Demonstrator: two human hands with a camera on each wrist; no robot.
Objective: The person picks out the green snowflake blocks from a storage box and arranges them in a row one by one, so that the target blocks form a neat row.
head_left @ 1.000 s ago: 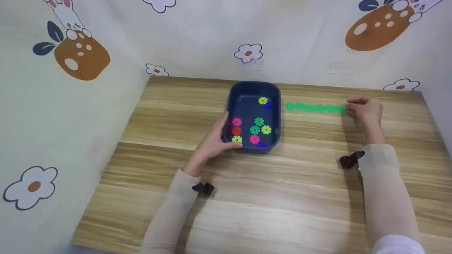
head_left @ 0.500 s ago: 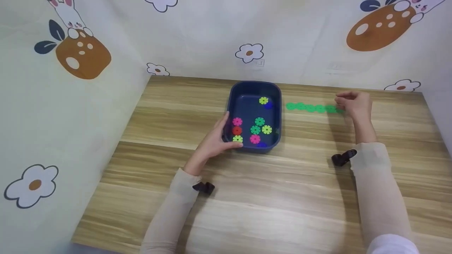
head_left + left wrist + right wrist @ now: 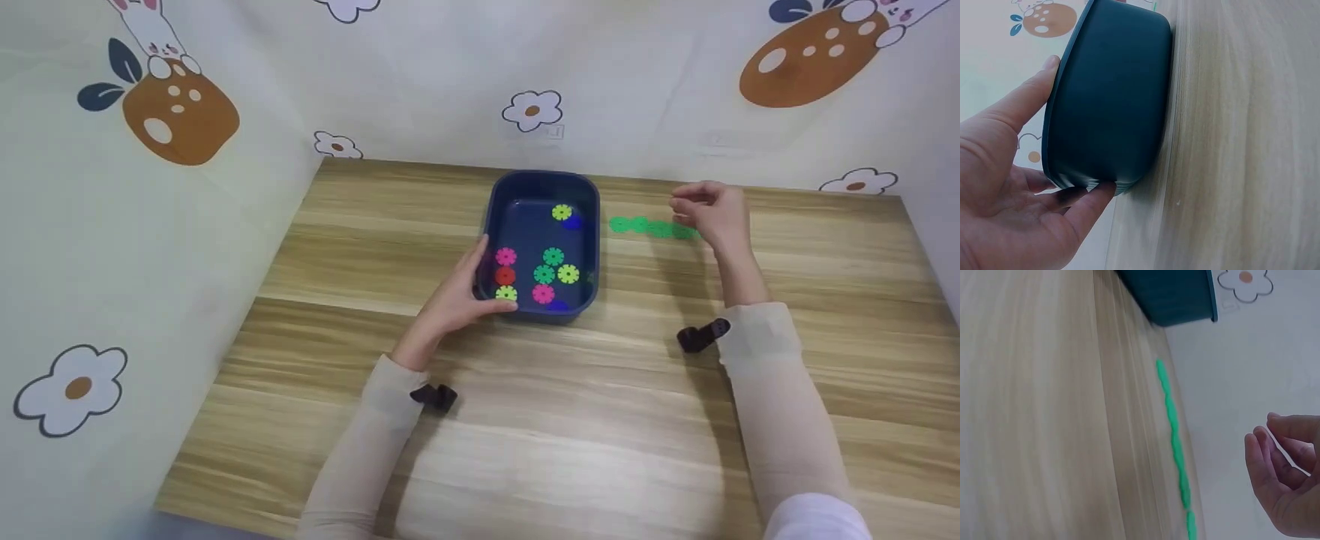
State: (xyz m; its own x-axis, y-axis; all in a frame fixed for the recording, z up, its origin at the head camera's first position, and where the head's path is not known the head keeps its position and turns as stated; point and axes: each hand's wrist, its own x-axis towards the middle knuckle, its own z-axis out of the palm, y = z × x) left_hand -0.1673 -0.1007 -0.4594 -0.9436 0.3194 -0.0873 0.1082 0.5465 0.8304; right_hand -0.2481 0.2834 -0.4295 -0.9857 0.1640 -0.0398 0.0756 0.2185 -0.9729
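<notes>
A dark blue plastic box (image 3: 541,180) stands on the table, holding several notched snowflake discs in pink, red, yellow, green and blue. My left hand (image 3: 455,298) grips its near left corner. In the left wrist view, the thumb lies on the rim and the fingers bend round the box's side (image 3: 1112,90). To the right of the box, green snowflake discs (image 3: 640,224) lie in a row along the table. My right hand (image 3: 718,217) is over the right end of this row and covers part of it. Its bent fingers (image 3: 1261,455) are apart from the thumb and hold nothing visible.
The wooden table (image 3: 570,420) reaches back to a patterned wall cloth (image 3: 420,82) at the rear and on the left. A black wrist camera (image 3: 435,397) sits on the left sleeve and another camera (image 3: 701,335) on the right sleeve.
My right hand has moved from the right end of the green row leftward over it, a little higher. The left hand keeps its grip on the box, and the discs stay in place.
</notes>
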